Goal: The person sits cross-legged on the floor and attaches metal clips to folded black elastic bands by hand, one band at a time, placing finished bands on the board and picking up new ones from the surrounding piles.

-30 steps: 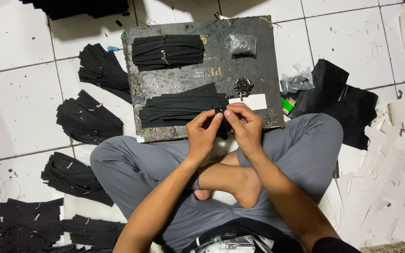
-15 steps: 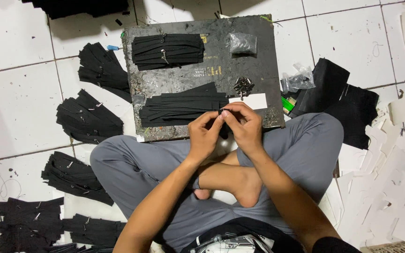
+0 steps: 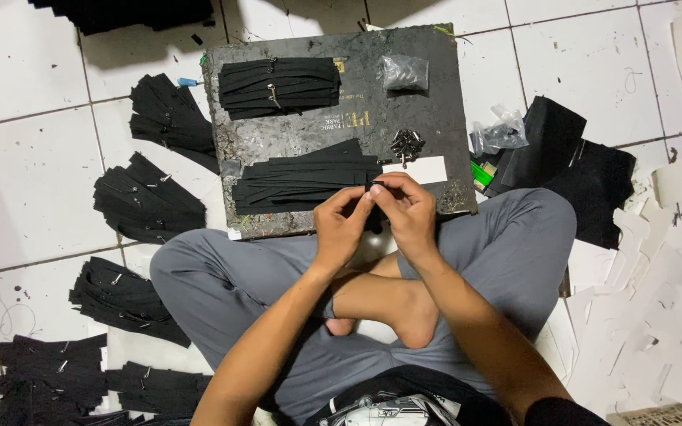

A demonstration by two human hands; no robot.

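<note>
I sit cross-legged on a tiled floor with a dark work board (image 3: 301, 134) in front of my knees. My left hand (image 3: 342, 228) and my right hand (image 3: 406, 214) meet at the board's near edge, fingertips pinched together on a small black strap piece with a metal part (image 3: 376, 187). Just beyond my fingers lies a pile of black straps (image 3: 301, 180). A small heap of metal clips (image 3: 406, 145) and a white card (image 3: 424, 169) lie beside my right hand. A second bundle of black straps (image 3: 278, 85) rests at the board's far end.
Bundles of black straps (image 3: 148, 199) lie on the white tiles to the left, more (image 3: 120, 298) nearer me. A clear bag of small parts (image 3: 404, 72) sits on the board. Black sheets (image 3: 570, 170) and white cut-out scraps (image 3: 657, 315) cover the floor at right.
My hands have stayed at the board's near edge, with only small finger movements on the piece between them.
</note>
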